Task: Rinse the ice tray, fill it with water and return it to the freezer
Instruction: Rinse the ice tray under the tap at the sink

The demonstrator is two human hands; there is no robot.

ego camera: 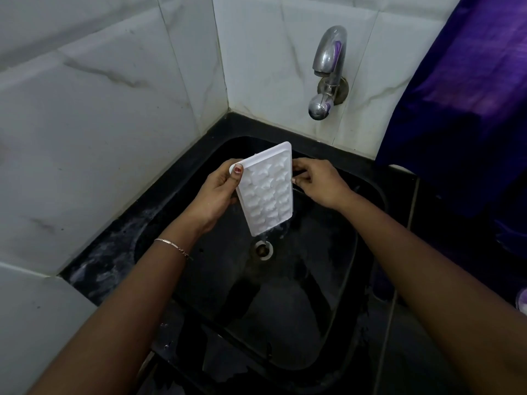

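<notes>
The tray (pixel 266 192) hung over the black sink (pixel 328 295), held between both hands. Its long axis ran from a raised far end down to a low near end just above the drain (pixel 263 249). It was tilted steeply, with the cells facing the person. A thin run of water seemed to leave the lower corner toward the drain, so this looked like the rinse being tipped out. The left hand (pixel 215 195) gripped the left long edge near the upper end, thumb laid over the rim and fingers curled behind. The right hand (pixel 319 183) pinched the right long edge at about the same height, fingertips on the rim. The tray therefore lay directly between the 2 hands, touching both, with most of its length hanging below them. The tap (pixel 329 67) stood on the wall above and beyond the tray's upper end, off to the right, and no stream showed from its spout. The right hand was the nearer one to it. Filling would likely mean leveling the tray cells-up and lifting it up and to the right under the spout. The left hand could probably keep its grip while the right one let go to work the tap. A purple cloth (pixel 456 109) hung at the right.
</notes>
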